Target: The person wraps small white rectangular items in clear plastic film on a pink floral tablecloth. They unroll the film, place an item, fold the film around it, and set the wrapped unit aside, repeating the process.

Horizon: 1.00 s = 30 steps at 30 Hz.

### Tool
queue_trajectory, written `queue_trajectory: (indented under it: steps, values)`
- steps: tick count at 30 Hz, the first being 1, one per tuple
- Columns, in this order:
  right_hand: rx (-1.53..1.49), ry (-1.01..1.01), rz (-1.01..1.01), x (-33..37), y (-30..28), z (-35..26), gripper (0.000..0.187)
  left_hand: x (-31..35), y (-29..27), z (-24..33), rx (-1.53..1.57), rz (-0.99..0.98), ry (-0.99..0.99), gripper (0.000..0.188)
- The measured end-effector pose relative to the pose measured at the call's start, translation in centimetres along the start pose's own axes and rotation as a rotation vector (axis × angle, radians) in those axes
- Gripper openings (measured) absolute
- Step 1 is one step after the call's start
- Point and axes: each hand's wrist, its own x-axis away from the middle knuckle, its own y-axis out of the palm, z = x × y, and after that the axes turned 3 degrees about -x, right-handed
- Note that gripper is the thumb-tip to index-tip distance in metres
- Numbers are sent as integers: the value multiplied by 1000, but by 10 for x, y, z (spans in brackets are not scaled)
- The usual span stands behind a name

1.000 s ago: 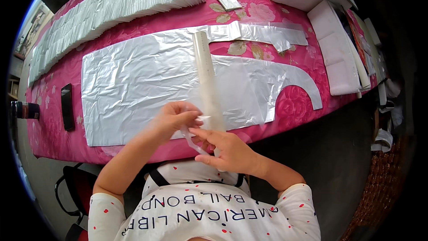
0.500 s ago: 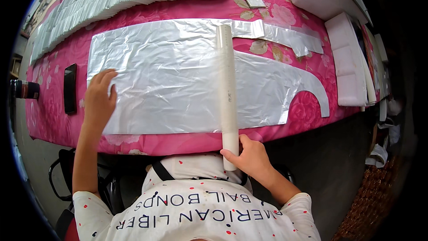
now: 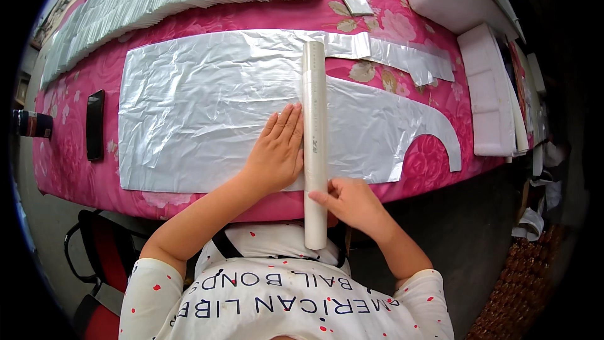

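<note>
Leftward, black phone [image 3: 95, 126] lies on pink tabletop [image 3: 66, 158]. Next, silvery plastic sheet [image 3: 201, 113] lies spread; left hand [image 3: 275, 157] rests flat on it, fingers [image 3: 287, 123] straight, nearly together, alongside pale tube [image 3: 314, 107]. Tube lies across sheet, near end jutting past tabletop edge; right hand [image 3: 353, 201] pinches it, thumb on top, other fingers partly hidden.

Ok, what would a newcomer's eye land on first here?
Probably the shiny silver sheet spread over the pink floral tablecloth. A long pale tube crosses it, the right hand touching its near part, the left hand flat alongside. Rows of whitish packets sit at the far left.
</note>
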Motion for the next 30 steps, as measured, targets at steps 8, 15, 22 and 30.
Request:
queue_trajectory:
  steps: [8, 15, 22, 30]
  values:
    - [-97, -149, 170, -135, -59, -47, 54, -1, -2, 2, -48, 4, -7, 56]
    - [-1689, -258, 196, -228, -84, -47, 24, -5, -5, 6, -43, -13, -6, 55]
    - [-1729, -609, 415, -226, -234, 38, 33, -3, -4, 6, -44, -10, -17, 56]
    - [-1467, -898, 618, -127, -282, -10, 34, -1, 0, 3, -30, 17, -17, 56]
